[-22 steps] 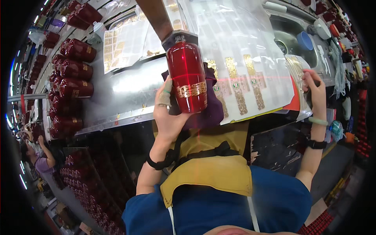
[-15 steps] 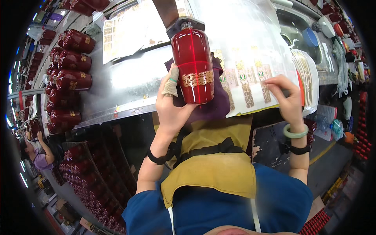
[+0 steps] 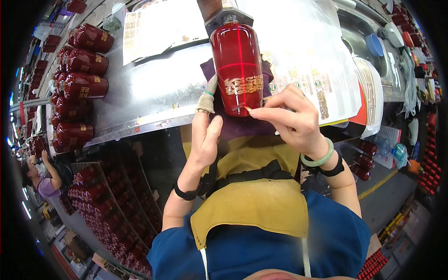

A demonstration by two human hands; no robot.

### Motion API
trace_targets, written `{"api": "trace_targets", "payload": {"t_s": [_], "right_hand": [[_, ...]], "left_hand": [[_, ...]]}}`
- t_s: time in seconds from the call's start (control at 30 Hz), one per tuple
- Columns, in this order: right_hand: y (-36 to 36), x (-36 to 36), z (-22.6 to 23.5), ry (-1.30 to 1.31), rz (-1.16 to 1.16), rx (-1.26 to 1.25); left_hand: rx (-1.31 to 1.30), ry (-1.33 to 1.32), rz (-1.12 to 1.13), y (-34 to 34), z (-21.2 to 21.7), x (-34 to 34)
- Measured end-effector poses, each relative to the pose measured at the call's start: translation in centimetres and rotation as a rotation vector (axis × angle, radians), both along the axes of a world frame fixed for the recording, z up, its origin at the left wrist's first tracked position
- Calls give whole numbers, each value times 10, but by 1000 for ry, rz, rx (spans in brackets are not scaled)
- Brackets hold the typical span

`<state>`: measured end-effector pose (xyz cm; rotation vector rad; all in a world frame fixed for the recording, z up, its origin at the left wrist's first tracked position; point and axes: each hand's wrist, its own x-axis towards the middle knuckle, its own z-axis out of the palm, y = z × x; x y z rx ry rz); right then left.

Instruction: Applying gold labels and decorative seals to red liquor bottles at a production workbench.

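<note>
A glossy dark red glass bottle (image 3: 236, 60) lies with its neck away from me and its base towards me, on a purple cloth (image 3: 266, 126). It has a gold patterned band, and a red laser cross falls on it. My left hand (image 3: 206, 135), with a knitted cover on one finger, is along the bottle's left side; its finger touches the glass and its thumb is stretched apart. My right hand (image 3: 294, 116) pinches a small gold-and-dark decal (image 3: 241, 108) between thumb and finger, at the bottle's base end. Whether the decal touches the glass I cannot tell.
A metal block (image 3: 228, 17) stands at the bottle's neck. Decal sheets (image 3: 322, 88) lie to the right, another printed sheet (image 3: 133, 39) at the far left. Several red bottles (image 3: 84, 86) stand on the left. A sink (image 3: 354, 28) with a blue bowl (image 3: 374, 45) is far right.
My right hand has moved left from the decal sheets to the bottle's base, now with a small decal. My left thumb has come off the bottle. The bottle appears slightly higher and further right.
</note>
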<state>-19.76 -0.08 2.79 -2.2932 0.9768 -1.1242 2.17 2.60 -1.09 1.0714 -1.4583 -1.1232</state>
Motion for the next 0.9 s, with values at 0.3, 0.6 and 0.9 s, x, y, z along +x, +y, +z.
{"api": "trace_targets", "payload": {"t_s": [0.3, 0.6, 0.9], "right_hand": [[9, -17, -10, -15, 7, 206], [17, -1, -15, -141, -156, 575], [19, 4, -25, -344, -215, 853]], "left_hand": [[103, 27, 122, 1, -4, -18], [113, 27, 89, 7, -10, -16], [204, 260, 52, 10, -8, -15]]}}
